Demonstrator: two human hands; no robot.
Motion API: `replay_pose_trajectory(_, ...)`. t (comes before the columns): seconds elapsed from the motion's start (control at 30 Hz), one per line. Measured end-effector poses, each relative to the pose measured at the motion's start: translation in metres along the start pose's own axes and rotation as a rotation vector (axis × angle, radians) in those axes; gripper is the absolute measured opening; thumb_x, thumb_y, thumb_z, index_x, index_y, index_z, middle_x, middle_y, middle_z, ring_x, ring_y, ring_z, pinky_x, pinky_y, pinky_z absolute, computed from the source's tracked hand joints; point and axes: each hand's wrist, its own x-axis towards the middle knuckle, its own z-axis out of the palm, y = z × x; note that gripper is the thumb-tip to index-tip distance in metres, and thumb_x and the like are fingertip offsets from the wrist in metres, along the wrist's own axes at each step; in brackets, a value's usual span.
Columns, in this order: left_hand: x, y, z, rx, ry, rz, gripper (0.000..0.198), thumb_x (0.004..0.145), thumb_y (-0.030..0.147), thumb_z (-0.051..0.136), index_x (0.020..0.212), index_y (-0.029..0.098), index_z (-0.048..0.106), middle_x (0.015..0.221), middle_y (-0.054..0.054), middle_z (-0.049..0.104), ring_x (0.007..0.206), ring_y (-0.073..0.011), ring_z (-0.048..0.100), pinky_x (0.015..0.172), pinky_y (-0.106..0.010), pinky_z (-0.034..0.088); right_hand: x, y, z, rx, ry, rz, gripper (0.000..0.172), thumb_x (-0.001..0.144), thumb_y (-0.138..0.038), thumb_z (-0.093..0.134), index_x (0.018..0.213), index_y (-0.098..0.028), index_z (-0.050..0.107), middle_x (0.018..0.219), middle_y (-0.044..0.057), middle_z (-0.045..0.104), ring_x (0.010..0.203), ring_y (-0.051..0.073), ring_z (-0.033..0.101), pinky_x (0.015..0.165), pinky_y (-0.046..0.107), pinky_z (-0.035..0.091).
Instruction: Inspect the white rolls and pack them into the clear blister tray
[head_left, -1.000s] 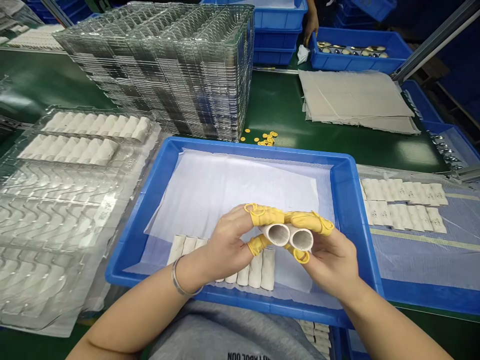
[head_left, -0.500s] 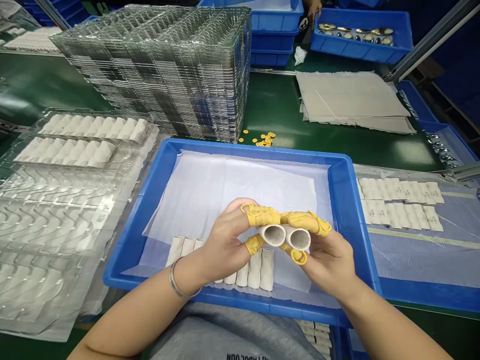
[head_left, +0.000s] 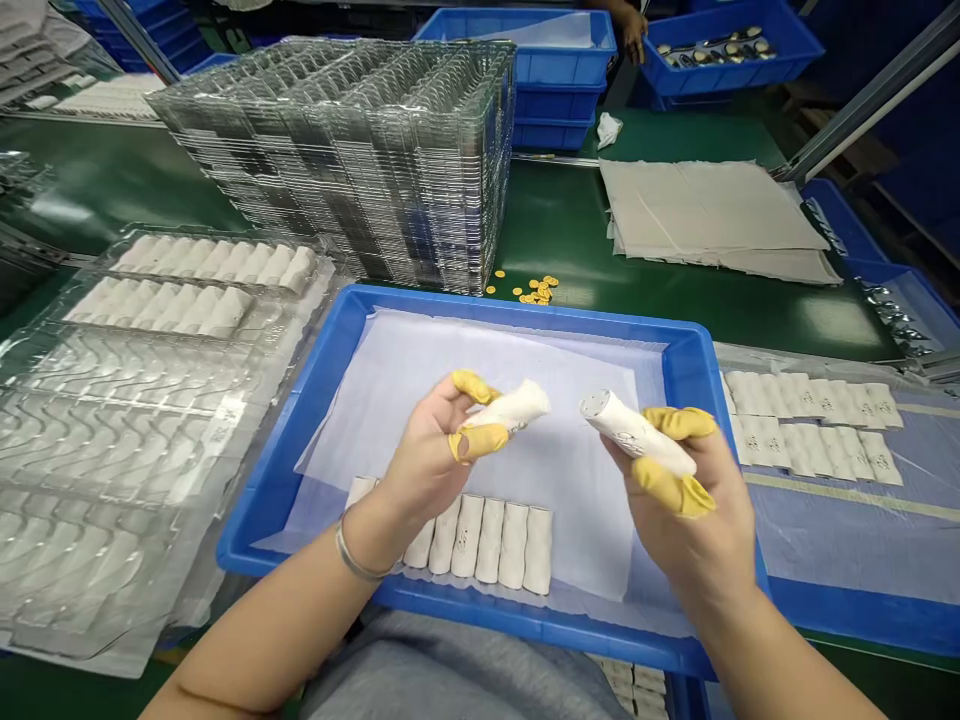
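My left hand (head_left: 439,450), with yellow finger cots, pinches a white ceramic tube (head_left: 517,407) that points right. My right hand (head_left: 686,500), also in yellow cots, grips a second white tube (head_left: 626,432) whose closed end points up and left. The two tubes are held apart above a blue tray (head_left: 679,350) lined with white paper (head_left: 487,370). A row of several more white tubes (head_left: 487,540) lies at the tray's near edge, below my left hand.
Left of the tray lies a clear blister tray (head_left: 135,420) with two filled rows of tubes (head_left: 217,262). A tall stack of empty clear trays (head_left: 352,150) stands behind. Grey paper sheets (head_left: 712,215), yellow cots (head_left: 536,290), packed tubes (head_left: 810,420) and another person's hand (head_left: 634,25) lie beyond.
The two tubes were held side by side with open ends toward me. My hands have moved apart and turned the tubes, so their sides and closed ends show.
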Motion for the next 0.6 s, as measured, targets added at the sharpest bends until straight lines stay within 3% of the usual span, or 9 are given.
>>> replay_pose_trajectory(0.1, -0.002, -0.009, 0.010, -0.208, 0.013, -0.208, 0.054, 0.058, 0.029, 0.103, 0.099, 0.019, 0.070, 0.099, -0.003, 0.077, 0.089, -0.0177, 0.075, 0.089, -0.031, 0.056, -0.005, 0.010, 0.008, 0.175, -0.021, 0.173, 0.032, 0.081, -0.038, 0.096, 0.100, -0.033, 0.071, 0.105, -0.001, 0.066, 0.102, 0.020, 0.069, 0.100, 0.040, 0.063)
replay_pose_trajectory(0.2, -0.007, -0.024, 0.016, -0.267, 0.008, -0.264, 0.060, 0.062, 0.034, 0.103, 0.113, 0.019, 0.075, 0.103, -0.003, 0.076, 0.092, -0.0157, 0.073, 0.092, -0.030, 0.054, -0.012, 0.022, 0.016, 0.179, -0.075, 0.198, 0.028, 0.088, -0.041, 0.092, 0.107, -0.035, 0.072, 0.109, -0.002, 0.071, 0.104, 0.019, 0.071, 0.101, 0.038, 0.062)
replay_pose_trajectory(0.37, -0.011, -0.037, 0.010, -0.092, -0.069, -0.156, 0.058, 0.070, 0.039, 0.098, 0.121, 0.024, 0.075, 0.113, -0.006, 0.075, 0.103, -0.0194, 0.069, 0.089, -0.031, 0.053, -0.015, 0.029, 0.017, -0.026, -0.215, 0.131, 0.037, 0.093, -0.040, 0.087, 0.125, -0.035, 0.070, 0.117, 0.004, 0.074, 0.105, 0.022, 0.072, 0.096, 0.039, 0.063)
replay_pose_trajectory(0.53, -0.011, -0.033, 0.003, 0.117, -0.142, -0.050, 0.068, 0.083, 0.043, 0.089, 0.145, 0.027, 0.064, 0.107, -0.007, 0.074, 0.091, -0.0179, 0.068, 0.076, -0.029, 0.054, -0.010, 0.022, 0.006, -0.109, -0.320, 0.123, 0.063, 0.095, -0.035, 0.086, 0.147, -0.042, 0.053, 0.116, 0.003, 0.076, 0.098, 0.020, 0.077, 0.085, 0.034, 0.066)
replay_pose_trajectory(0.6, -0.011, -0.030, 0.002, 0.157, -0.180, -0.054, 0.072, 0.086, 0.042, 0.087, 0.151, 0.029, 0.059, 0.111, -0.008, 0.073, 0.089, -0.0163, 0.066, 0.073, -0.027, 0.054, -0.008, 0.017, 0.003, -0.097, -0.353, 0.127, 0.066, 0.097, -0.031, 0.085, 0.151, -0.047, 0.050, 0.117, 0.002, 0.076, 0.094, 0.018, 0.077, 0.080, 0.030, 0.067)
